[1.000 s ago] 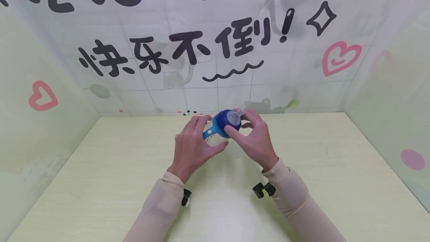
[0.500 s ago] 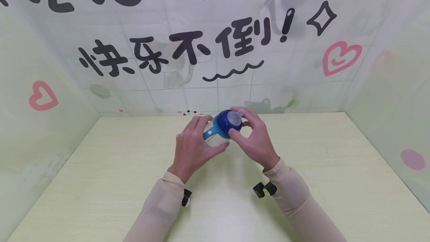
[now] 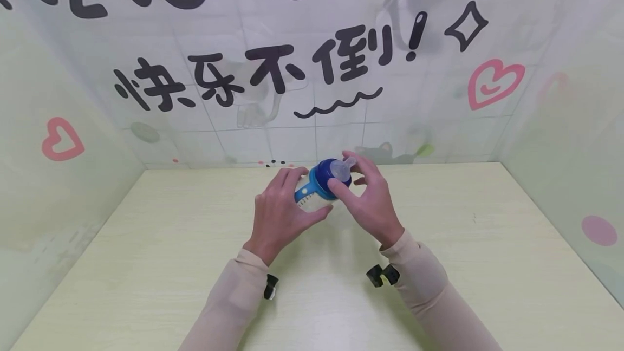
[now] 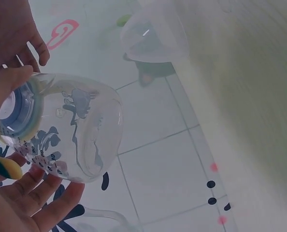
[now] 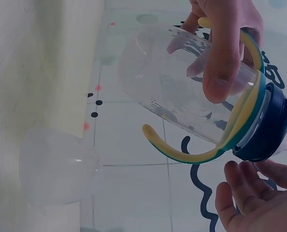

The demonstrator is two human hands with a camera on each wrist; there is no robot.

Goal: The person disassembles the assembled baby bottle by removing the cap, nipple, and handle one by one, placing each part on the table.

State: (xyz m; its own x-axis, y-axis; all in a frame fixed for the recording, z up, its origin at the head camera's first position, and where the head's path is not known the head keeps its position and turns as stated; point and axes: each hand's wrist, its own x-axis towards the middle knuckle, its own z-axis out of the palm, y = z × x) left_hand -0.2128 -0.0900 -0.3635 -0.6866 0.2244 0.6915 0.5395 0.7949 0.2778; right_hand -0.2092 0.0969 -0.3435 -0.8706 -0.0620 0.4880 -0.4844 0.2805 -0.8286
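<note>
A clear baby bottle [image 3: 317,199] with a dark blue screw collar [image 3: 327,175] and translucent nipple [image 3: 343,169] is tilted above the table, its top toward the upper right. My left hand [image 3: 278,210] grips the bottle's body, thumb on the near side and fingers round the far side. Curved teal-and-yellow handles [image 5: 182,154] stick out beside the body. Around the collar is my right hand [image 3: 370,202], thumb against it in the head view. Its other fingers [image 5: 240,183] are relaxed and spread, a small gap from the collar in the right wrist view.
A translucent dome-shaped cap [image 5: 59,166] stands on the pale wooden table [image 3: 170,264], beyond the bottle's base in both wrist views. Behind the table rises a white wall [image 3: 273,145] with printed black characters, and side panels flank it left and right.
My right hand turned at the collar with its thumb shifting toward me, then loosened and swung back, its fingers now farther from the collar. My left hand keeps its hold on the bottle.
</note>
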